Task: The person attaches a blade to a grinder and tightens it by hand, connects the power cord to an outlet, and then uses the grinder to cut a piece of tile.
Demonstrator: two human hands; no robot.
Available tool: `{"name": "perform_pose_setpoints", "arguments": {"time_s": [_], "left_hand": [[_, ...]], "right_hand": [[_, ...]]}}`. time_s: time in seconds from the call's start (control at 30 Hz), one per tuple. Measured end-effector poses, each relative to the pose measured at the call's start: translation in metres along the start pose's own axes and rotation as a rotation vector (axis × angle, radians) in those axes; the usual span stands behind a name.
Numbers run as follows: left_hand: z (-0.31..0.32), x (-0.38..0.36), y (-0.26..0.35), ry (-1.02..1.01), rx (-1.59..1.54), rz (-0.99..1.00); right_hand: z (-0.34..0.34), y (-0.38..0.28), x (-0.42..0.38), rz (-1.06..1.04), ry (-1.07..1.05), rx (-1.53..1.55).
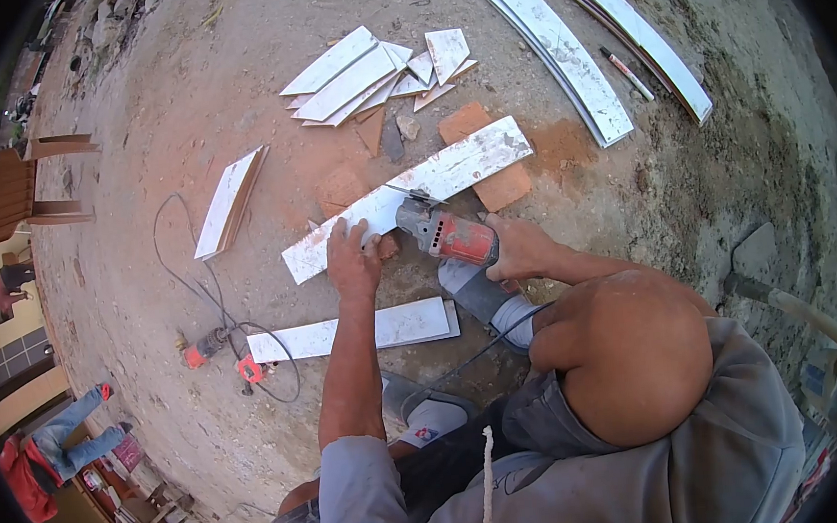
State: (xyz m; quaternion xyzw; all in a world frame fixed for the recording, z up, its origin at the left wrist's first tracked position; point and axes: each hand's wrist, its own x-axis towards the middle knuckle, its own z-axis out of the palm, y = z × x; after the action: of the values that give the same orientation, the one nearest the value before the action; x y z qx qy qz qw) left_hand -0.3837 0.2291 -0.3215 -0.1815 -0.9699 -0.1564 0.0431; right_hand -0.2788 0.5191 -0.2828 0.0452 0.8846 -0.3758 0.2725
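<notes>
A long white tile strip (474,154) lies slantwise across the ground, dusty and smeared with brown. My left hand (354,257) holds its near edge left of the middle, fingertips over the white face. In my right hand (521,246) is a red and grey angle grinder (464,238), gripped at the rear of its body. The grinder's disc sits right at the strip, just right of my left hand. Orange bricks (501,186) show beneath and beside the strip. Nearer my feet lies another white strip (365,331), partly behind my left forearm.
Cut tile pieces (350,80) are heaped ahead, with another stack (229,206) at left. Long strips (559,49) and a marker (627,73) lie at upper right. A cable (167,252) loops near a red plug (250,369). A brown chair (5,196) and a person (78,436) are far left.
</notes>
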Motion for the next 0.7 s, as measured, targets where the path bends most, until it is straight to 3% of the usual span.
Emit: {"name": "perform_pose_setpoints", "arguments": {"time_s": [0.27, 0.43, 0.7], "left_hand": [[0.0, -0.001, 0.001, -0.019, -0.015, -0.037], [-0.002, -0.001, 0.002, -0.02, 0.072, -0.002], [0.002, -0.003, 0.0, -0.018, 0.115, 0.004]], "right_hand": [[0.006, 0.008, -0.002, -0.029, 0.045, 0.021], [-0.01, -0.006, -0.009, 0.026, -0.068, 0.007], [-0.007, -0.008, -0.004, 0.036, -0.065, 0.005]]}}
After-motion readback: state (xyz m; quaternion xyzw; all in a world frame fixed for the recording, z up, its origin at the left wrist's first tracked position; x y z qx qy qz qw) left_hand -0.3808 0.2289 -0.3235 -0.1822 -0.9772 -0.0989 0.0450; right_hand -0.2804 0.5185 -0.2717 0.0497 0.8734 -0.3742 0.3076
